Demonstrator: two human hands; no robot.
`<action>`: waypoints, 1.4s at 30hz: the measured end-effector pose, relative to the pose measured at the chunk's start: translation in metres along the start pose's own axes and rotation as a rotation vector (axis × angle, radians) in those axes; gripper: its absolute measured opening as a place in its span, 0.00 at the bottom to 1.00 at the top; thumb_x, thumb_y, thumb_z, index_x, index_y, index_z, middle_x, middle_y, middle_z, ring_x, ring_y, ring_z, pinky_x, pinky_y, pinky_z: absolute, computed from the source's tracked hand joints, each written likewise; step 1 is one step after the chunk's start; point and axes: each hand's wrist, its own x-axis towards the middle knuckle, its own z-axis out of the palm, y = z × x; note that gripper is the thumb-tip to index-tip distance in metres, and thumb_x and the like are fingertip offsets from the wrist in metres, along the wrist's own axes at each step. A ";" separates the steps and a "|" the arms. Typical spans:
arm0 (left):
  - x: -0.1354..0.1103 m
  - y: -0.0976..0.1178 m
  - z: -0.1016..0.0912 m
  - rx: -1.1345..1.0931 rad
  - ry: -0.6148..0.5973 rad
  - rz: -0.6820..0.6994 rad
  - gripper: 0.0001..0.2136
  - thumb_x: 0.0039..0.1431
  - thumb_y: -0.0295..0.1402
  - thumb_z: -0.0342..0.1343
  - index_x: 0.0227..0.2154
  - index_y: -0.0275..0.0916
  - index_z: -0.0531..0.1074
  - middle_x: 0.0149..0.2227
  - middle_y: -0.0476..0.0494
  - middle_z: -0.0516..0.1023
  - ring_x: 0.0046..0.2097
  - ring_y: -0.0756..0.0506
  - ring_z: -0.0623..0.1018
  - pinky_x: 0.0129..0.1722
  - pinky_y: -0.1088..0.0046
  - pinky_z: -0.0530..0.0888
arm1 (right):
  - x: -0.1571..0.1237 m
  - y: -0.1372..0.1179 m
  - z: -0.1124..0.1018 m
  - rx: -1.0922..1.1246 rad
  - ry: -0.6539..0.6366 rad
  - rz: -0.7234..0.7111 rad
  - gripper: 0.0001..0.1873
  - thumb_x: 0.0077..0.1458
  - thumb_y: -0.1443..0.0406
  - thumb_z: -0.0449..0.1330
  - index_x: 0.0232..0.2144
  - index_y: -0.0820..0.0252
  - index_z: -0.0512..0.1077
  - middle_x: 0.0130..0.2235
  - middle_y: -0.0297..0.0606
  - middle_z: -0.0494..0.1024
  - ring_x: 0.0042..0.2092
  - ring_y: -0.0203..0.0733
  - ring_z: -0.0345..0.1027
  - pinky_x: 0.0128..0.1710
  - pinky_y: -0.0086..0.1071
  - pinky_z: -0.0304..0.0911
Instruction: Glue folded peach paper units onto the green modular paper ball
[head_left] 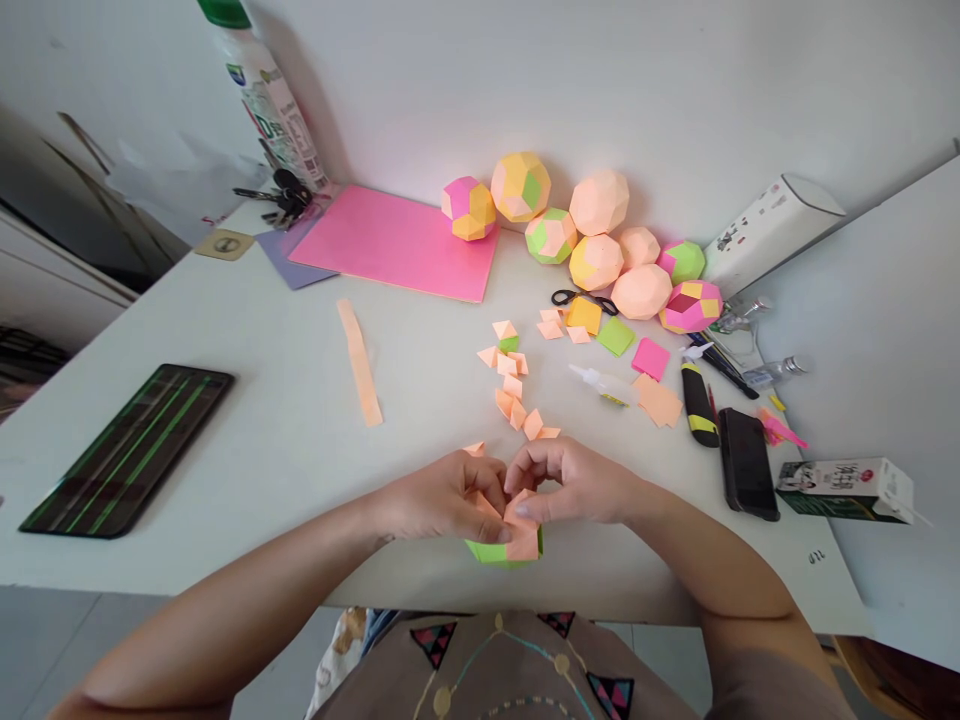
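Close to the table's front edge, both hands are closed on a partly built paper polyhedron (525, 542) of peach and green faces. My left hand (450, 497) grips its left side with thumb and fingers. On the right side, my right hand (571, 482) pinches a peach flap; the fingertips partly hide the folds. Just beyond the hands lie several small folded peach paper pieces (512, 387) in a loose row, with a green piece (508, 344) among them. A white glue bottle (602, 384) rests to the right of that row.
Several finished paper balls (598, 203) stand along the wall, behind black-handled scissors (583, 300) and small coloured paper stacks (616, 336). A pink sheet (405, 245), a peach strip (360, 362) and a tablet (127, 450) lie leftward. A phone (748, 464) and a carton (847, 489) are rightward.
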 end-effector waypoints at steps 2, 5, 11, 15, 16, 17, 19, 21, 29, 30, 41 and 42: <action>0.000 0.000 0.001 0.010 0.006 -0.006 0.06 0.43 0.33 0.63 0.22 0.37 0.72 0.29 0.51 0.69 0.32 0.50 0.68 0.30 0.76 0.66 | 0.000 0.000 0.001 -0.001 0.005 0.016 0.11 0.45 0.65 0.64 0.34 0.61 0.71 0.33 0.34 0.71 0.35 0.34 0.64 0.35 0.29 0.60; 0.000 0.000 0.001 0.028 0.011 -0.009 0.06 0.43 0.33 0.63 0.22 0.38 0.72 0.26 0.52 0.67 0.31 0.50 0.68 0.30 0.76 0.66 | 0.000 0.001 0.004 0.003 0.026 0.030 0.12 0.44 0.67 0.64 0.34 0.61 0.70 0.33 0.34 0.71 0.35 0.35 0.64 0.33 0.28 0.60; 0.000 -0.001 0.000 0.024 0.057 0.114 0.10 0.45 0.38 0.63 0.23 0.37 0.72 0.36 0.46 0.70 0.38 0.46 0.71 0.36 0.71 0.69 | -0.002 0.001 0.009 0.099 0.117 -0.002 0.11 0.41 0.70 0.64 0.29 0.61 0.68 0.30 0.32 0.70 0.32 0.32 0.63 0.30 0.26 0.59; -0.002 0.000 -0.004 -0.004 0.355 0.312 0.12 0.55 0.43 0.55 0.33 0.39 0.72 0.45 0.42 0.69 0.47 0.43 0.70 0.45 0.67 0.68 | -0.003 -0.002 0.007 0.219 0.210 -0.045 0.12 0.41 0.67 0.65 0.28 0.61 0.66 0.27 0.30 0.66 0.28 0.30 0.59 0.26 0.25 0.56; -0.002 0.000 -0.005 -0.023 0.446 0.353 0.12 0.57 0.43 0.52 0.35 0.40 0.71 0.47 0.42 0.68 0.50 0.42 0.68 0.47 0.66 0.67 | -0.004 -0.002 0.007 0.253 0.231 -0.063 0.12 0.42 0.66 0.65 0.27 0.61 0.65 0.26 0.30 0.66 0.27 0.30 0.58 0.26 0.25 0.56; -0.002 -0.001 -0.006 -0.048 0.521 0.377 0.12 0.59 0.43 0.51 0.38 0.41 0.71 0.48 0.42 0.68 0.52 0.42 0.67 0.49 0.66 0.66 | -0.004 -0.003 0.006 0.282 0.253 -0.081 0.12 0.43 0.65 0.65 0.27 0.61 0.64 0.26 0.30 0.66 0.27 0.30 0.58 0.26 0.26 0.56; -0.002 -0.003 -0.005 -0.138 0.593 0.420 0.13 0.60 0.42 0.49 0.42 0.42 0.69 0.51 0.43 0.67 0.54 0.42 0.66 0.51 0.65 0.65 | -0.004 -0.004 0.006 0.337 0.297 -0.125 0.13 0.43 0.65 0.66 0.26 0.60 0.64 0.25 0.29 0.67 0.26 0.30 0.59 0.26 0.27 0.57; 0.001 -0.006 -0.003 -0.226 0.553 0.373 0.15 0.60 0.43 0.50 0.47 0.42 0.66 0.53 0.42 0.66 0.55 0.41 0.65 0.53 0.63 0.63 | -0.003 -0.005 0.006 0.383 0.332 -0.172 0.14 0.42 0.64 0.67 0.25 0.60 0.63 0.26 0.29 0.67 0.27 0.31 0.60 0.27 0.27 0.58; 0.010 -0.001 0.010 -0.564 0.108 0.263 0.23 0.57 0.45 0.52 0.53 0.40 0.62 0.55 0.36 0.66 0.55 0.38 0.66 0.52 0.58 0.64 | -0.001 0.001 0.007 0.495 0.397 -0.324 0.14 0.43 0.66 0.67 0.26 0.59 0.64 0.26 0.30 0.70 0.26 0.31 0.61 0.27 0.27 0.59; 0.010 -0.001 0.010 -0.574 0.078 0.283 0.22 0.58 0.44 0.51 0.53 0.40 0.62 0.54 0.37 0.67 0.55 0.39 0.66 0.52 0.58 0.64 | -0.001 0.002 0.007 0.493 0.400 -0.338 0.13 0.44 0.66 0.67 0.25 0.59 0.64 0.25 0.30 0.69 0.26 0.31 0.61 0.27 0.27 0.58; 0.011 -0.003 0.009 -0.622 0.309 0.186 0.21 0.50 0.38 0.61 0.47 0.40 0.67 0.48 0.38 0.71 0.45 0.40 0.73 0.40 0.64 0.70 | 0.001 0.001 0.007 0.374 0.428 -0.341 0.09 0.49 0.65 0.63 0.28 0.59 0.65 0.25 0.28 0.65 0.27 0.30 0.59 0.28 0.27 0.58; 0.011 -0.003 0.009 -0.613 0.336 0.183 0.22 0.50 0.38 0.62 0.47 0.40 0.66 0.49 0.38 0.71 0.45 0.40 0.73 0.40 0.65 0.70 | 0.001 0.001 0.006 0.366 0.403 -0.328 0.08 0.49 0.65 0.62 0.29 0.59 0.65 0.25 0.28 0.66 0.27 0.31 0.60 0.28 0.28 0.59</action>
